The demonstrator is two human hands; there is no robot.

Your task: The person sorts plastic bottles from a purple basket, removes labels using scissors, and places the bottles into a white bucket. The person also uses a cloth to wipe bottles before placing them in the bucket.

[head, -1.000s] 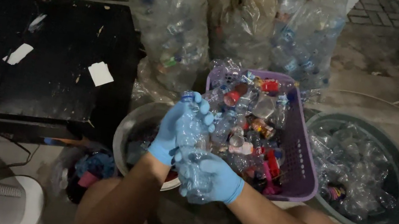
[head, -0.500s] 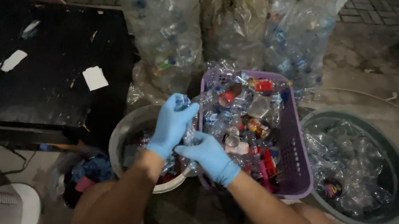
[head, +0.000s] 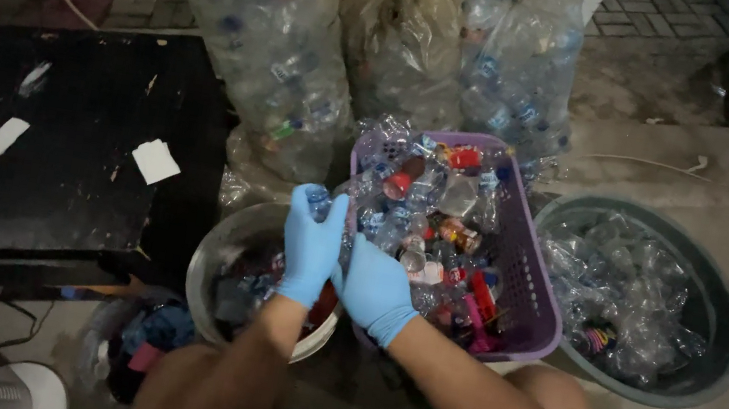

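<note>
Both gloved hands grip one clear plastic bottle (head: 318, 202) over the metal bowl (head: 212, 258): the left hand (head: 313, 247) wraps its upper part, the right hand (head: 377, 288) clasps it just beside. The purple basket (head: 534, 282) of bottles sits right of the bowl, the dark round tub (head: 718, 303) beyond it.

three clear bottle-filled sacks (head: 264, 40) behind purple basket (head: 532, 297); labels tiny, blurred.
</note>
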